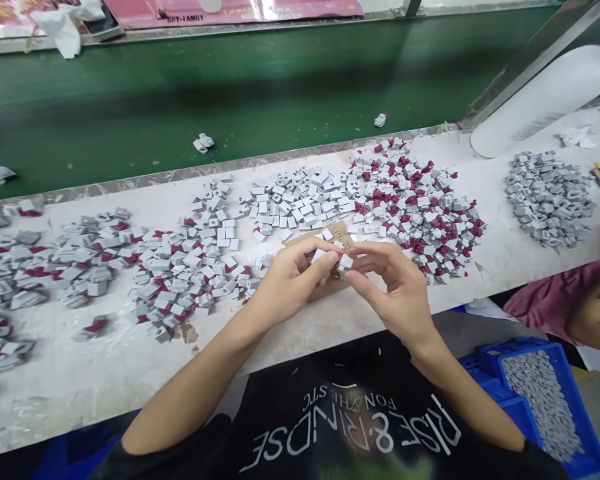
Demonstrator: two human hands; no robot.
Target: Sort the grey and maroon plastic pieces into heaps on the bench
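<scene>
My left hand [293, 280] is closed, its thumb pressed against the index finger on a small pale grey plastic piece [319, 255]. Facing it, my right hand [397, 290] has thumb and index finger at another small grey plastic piece [345, 263], near the left thumb tip. A bit of dark red shows between the two pieces; whether they are joined I cannot tell. Beneath both hands lies a brown cardboard piece [325, 290] with a few grey pieces on it. Just behind is a heap of plain grey pieces [300, 200].
Grey pieces with dark red parts [415, 207] are heaped to the right, more [180, 273] to the left. Farther right are a grey pile [550, 197] and a white bottle [545, 100]. A blue crate [587, 427] stands below, near another person's arm [597, 307]. A green belt [280, 87] runs behind.
</scene>
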